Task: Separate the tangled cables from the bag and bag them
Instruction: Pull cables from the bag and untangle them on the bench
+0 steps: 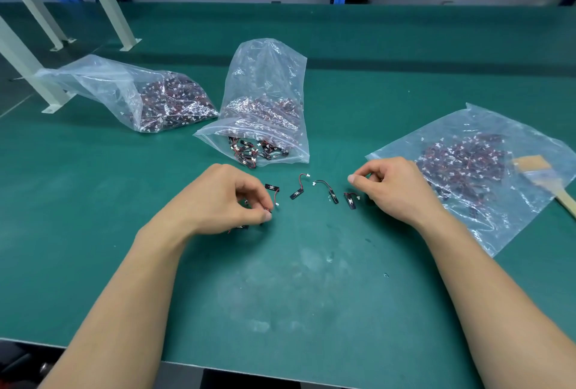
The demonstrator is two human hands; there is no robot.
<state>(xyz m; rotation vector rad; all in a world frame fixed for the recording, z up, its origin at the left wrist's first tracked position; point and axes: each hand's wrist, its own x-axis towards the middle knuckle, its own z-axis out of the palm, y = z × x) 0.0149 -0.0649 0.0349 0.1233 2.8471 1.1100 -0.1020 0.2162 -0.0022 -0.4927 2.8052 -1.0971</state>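
Note:
Several small cables with black tabs and white plugs lie loose on the green mat, among them one (297, 190) at the centre and one (330, 190) to its right. My left hand (230, 198) hovers over more cables and pinches one at its fingertips, beside a cable (273, 190). My right hand (396, 189) has curled fingers near another cable (350, 200); whether it holds anything is hidden. A small clear zip bag (280, 156) with a few cables lies just beyond, leaning on an upright bag (268, 77) full of cables.
A flat clear bag (486, 127) of cables lies at the right with a wooden-handled brush (548, 180) on it. Another full bag (103, 83) lies at the back left near grey metal legs (106, 2). The mat's front edge (280, 371) is close to me.

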